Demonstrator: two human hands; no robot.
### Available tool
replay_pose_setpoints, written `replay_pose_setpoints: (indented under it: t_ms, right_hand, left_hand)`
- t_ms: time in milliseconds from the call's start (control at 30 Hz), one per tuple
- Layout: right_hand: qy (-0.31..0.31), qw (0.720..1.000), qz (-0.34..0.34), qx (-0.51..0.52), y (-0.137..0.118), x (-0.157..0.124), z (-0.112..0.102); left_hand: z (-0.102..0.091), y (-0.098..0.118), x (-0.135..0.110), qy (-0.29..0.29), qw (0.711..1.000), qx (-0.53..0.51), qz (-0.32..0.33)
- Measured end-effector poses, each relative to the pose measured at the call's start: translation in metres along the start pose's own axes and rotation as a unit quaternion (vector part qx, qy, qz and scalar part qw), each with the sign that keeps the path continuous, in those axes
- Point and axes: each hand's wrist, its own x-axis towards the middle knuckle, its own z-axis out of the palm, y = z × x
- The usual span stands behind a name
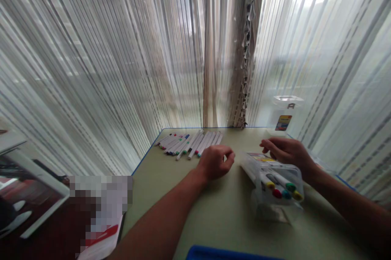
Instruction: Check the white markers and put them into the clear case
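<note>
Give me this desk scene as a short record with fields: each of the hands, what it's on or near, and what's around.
setting: green table in front of sheer curtains
loose markers: laid in a row at the far left of the table
left hand: curled, just beside the row; contents cannot be told
right hand: resting on the marker case
marker case: clear, on its side, coloured caps toward the camera
far right: clear tub with a label
near edge: blue object

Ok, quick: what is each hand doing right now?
Left hand: curled shut beside the row of white markers, nothing visible inside.
Right hand: open, resting on the clear plastic marker case.
</note>
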Motion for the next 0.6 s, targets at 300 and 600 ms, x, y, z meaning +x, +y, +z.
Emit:
replay_pose_setpoints:
  t_ms: [300,600]
  right_hand:
    - [0.015,1.0,0.003,0.009,-0.008,-0.002,-0.001]
    - [0.008,1.0,0.003,0.011,-0.005,-0.001,-0.002]
  left_hand:
    - [0.002,0.007,0.0,-0.002,1.0,-0.028,-0.011]
    - [0.004,0.014,-0.001,-0.016,0.999,-0.047,-0.012]
